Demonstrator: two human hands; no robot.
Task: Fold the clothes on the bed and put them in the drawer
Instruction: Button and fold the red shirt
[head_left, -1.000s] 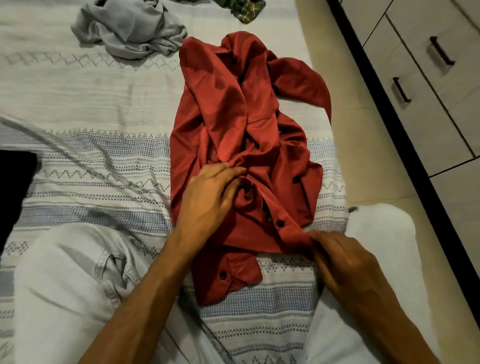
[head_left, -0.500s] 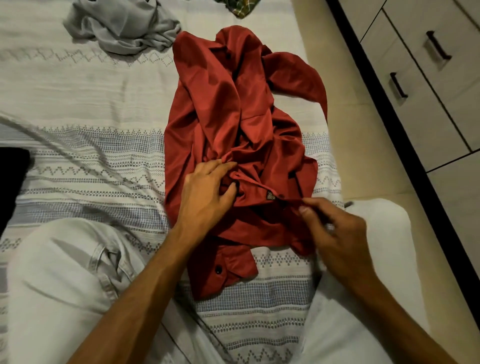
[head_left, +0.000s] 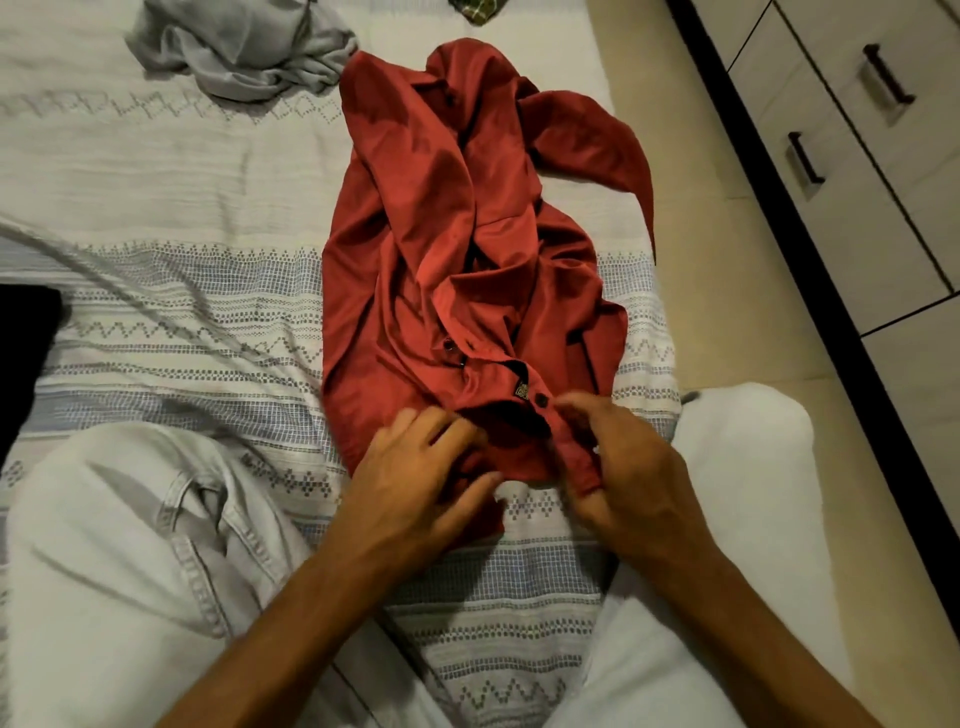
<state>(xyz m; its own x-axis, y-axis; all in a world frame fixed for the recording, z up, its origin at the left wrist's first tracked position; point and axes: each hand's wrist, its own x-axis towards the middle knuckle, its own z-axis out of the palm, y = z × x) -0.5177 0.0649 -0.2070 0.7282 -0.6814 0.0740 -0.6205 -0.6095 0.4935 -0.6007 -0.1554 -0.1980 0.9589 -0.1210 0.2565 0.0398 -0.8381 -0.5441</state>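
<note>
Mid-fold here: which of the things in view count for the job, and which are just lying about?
For the job: red shirt, held by left hand and right hand; grey garment; checked garment; drawers.
Lying about: black item at the bed's left edge.

Small label (head_left: 521, 389) on red shirt (head_left: 431, 218) placket, prob. a brand tag; text unreadable.

**Bedroom setting under warm light**

A bed (head_left: 156, 171) is covered by a pale woven spread patterned with grey-blue zigzag and dotted bands. A beige tiled floor (head_left: 727, 291) is seen along its right side. Beyond a dark base strip, a pale drawer unit (head_left: 852, 218) with dark bar handles (head_left: 804, 158) is seen.
</note>
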